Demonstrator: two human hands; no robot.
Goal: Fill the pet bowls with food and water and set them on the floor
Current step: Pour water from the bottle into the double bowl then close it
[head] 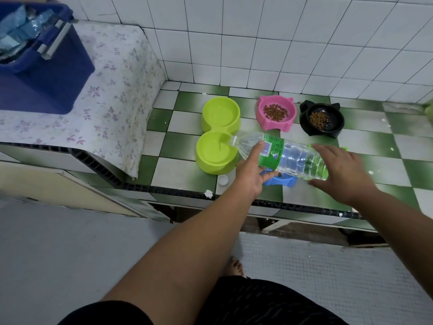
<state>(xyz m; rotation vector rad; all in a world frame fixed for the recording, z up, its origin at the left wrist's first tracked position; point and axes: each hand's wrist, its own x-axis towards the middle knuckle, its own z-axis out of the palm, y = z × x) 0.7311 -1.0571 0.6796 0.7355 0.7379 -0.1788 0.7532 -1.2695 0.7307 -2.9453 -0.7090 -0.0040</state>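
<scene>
clear green-labelled bottle (pixel 297 160) tilted, mouth over lime double bowl (pixel 206 165) | left hand (pixel 250 177) gripping label | right hand (pixel 344 174) straight-fingered on base

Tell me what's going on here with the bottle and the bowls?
A person is pouring water from a tilted bottle into the near cup of a green double bowl on the tiled counter. The left hand holds the bottle at its label; the right hand rests with spread fingers against its base. The pink bowl and black bowl already hold kibble; a blue bowl sits under the bottle. No bowl is on the floor yet.
</scene>
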